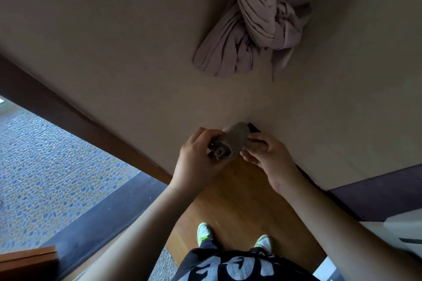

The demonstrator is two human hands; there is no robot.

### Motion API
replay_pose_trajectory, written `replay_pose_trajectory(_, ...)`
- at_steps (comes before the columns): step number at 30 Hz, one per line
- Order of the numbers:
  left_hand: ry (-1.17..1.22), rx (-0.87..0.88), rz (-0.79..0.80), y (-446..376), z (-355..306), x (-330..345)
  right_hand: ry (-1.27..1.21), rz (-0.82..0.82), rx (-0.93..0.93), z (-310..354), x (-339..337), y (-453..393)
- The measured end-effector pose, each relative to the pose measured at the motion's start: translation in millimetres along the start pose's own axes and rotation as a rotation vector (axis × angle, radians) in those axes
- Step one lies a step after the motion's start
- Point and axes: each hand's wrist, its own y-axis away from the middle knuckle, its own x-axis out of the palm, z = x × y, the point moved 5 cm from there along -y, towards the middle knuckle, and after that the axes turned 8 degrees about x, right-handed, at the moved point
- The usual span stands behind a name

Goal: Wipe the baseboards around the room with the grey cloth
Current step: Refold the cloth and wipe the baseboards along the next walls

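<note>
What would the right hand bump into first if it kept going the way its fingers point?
Probably the grey cloth it already touches, then the left hand gripping the other end. Depth is unclear.

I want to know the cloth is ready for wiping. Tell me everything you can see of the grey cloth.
The grey cloth looks like a coarse, knitted or towelling fabric, grey-beige in this light. It is rolled or bunched into a short wad, its coiled end facing the camera. Both hands hold it in the air in front of the wall corner: the left hand grips the near end, the right hand pinches the far end. It touches nothing else visible.
</note>
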Motion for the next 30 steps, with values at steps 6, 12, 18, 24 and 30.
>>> replay_pose_trajectory(6,-0.191,0.219,-0.124,15,-3,20,-0.249,0.157,0.103,-6,28,16)
replay_pose_trajectory(12,-0.088,0.346,0.175,20,-4,27,-0.22,0.203,-0.006,-6,17,9)
replay_pose_trajectory(18,0.268,-0.123,-0.034,13,9,7,0.009,0.112,-0.042,-23,1,12)
replay_pose_trajectory(24,0.35,-0.109,0.344,9,12,19,0.112,0.147,-0.103,-26,-5,28)
replay_pose_trajectory(30,0.226,0.073,0.345,7,5,21,0.054,0.214,-0.063,-28,-14,36)
